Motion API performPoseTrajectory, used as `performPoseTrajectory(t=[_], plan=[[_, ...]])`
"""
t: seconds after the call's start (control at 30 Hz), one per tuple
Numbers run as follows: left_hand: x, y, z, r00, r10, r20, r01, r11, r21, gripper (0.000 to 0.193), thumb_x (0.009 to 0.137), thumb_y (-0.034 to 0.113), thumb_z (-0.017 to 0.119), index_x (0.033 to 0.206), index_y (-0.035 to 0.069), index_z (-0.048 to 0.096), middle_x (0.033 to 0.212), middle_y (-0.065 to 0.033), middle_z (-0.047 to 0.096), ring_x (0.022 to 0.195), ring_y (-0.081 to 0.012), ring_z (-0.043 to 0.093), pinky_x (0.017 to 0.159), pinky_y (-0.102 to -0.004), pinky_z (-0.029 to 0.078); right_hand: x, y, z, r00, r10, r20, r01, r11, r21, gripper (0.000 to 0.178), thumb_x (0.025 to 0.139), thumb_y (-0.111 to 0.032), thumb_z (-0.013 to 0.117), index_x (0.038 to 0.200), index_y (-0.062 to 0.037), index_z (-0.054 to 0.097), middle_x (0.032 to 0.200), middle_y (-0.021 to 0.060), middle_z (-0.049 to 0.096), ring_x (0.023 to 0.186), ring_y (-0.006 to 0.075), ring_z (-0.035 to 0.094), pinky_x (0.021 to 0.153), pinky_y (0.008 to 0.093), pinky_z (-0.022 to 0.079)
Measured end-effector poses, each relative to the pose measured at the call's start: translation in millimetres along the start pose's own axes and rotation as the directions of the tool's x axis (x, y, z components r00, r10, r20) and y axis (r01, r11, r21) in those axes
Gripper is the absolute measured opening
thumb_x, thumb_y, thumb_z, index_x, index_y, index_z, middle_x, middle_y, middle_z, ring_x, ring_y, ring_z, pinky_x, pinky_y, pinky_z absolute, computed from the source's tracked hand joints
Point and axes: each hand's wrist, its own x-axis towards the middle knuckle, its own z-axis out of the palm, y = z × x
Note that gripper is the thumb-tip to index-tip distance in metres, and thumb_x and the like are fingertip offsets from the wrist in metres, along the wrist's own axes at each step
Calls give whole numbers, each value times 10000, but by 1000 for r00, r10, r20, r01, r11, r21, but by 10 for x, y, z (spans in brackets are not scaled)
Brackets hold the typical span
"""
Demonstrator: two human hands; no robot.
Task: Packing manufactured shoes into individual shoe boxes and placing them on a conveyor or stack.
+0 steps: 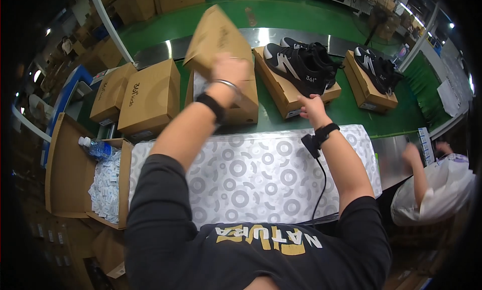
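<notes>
My left hand (232,71), smeared by motion, is closed at the edge of a tilted brown cardboard shoebox lid (216,36). Its fingertips are hidden. Below the lid stands a brown shoebox (246,101), with something whitish showing at its left side. My right hand (314,110) is at the front of another shoebox (287,101), thumb and fingers apart; whether it touches the box I cannot tell. On that box rests a pair of black sneakers (301,66) with pale stripes, just beyond my fingers.
Two shoeboxes (150,96) stand at left; another pair of black sneakers (374,69) sits on a box at right. White patterned paper (251,174) lies before me. An open carton (70,164) holds small white packets (105,184) and a water bottle (95,148). A co-worker's arm (416,172) is at right.
</notes>
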Motion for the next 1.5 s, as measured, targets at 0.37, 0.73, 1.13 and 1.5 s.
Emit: performPoseTrajectory(t=[0.37,0.73,1.13,1.5], plan=[[-744,-1127,1308,710,-337,619,665,609,-432,680,713,479,562,1309,301,285,1272,-251,325,1172,-358,360,957,-371,330,262,206,533,909,333,-251,-139,809,572,847,640,-86,649,1258,-49,71,1185,189,371,1013,309,461,775,455,409],[-178,-1254,1395,753,-398,523,526,842,-117,420,816,310,427,1207,158,418,1321,-24,342,1181,-242,373,949,-444,312,-187,449,650,939,250,-238,-90,844,529,975,683,-84,636,1315,-173,-101,1138,149,393,832,243,502,484,356,440],[-656,-1369,1628,515,-545,661,815,71,-576,700,754,349,583,1189,-116,292,1091,-250,505,931,-305,561,739,-358,473,-1043,-66,1307,811,134,570,-362,880,308,571,723,-156,658,1153,38,337,1000,126,436,758,167,444,654,326,411],[-1086,-1466,1772,464,-854,237,379,-51,-924,648,748,366,627,1193,-5,336,1080,-196,482,955,-246,504,809,-357,424,-16,-189,1398,859,45,510,-265,891,369,554,762,-140,595,1217,-164,280,1062,118,503,953,225,534,802,434,435]])
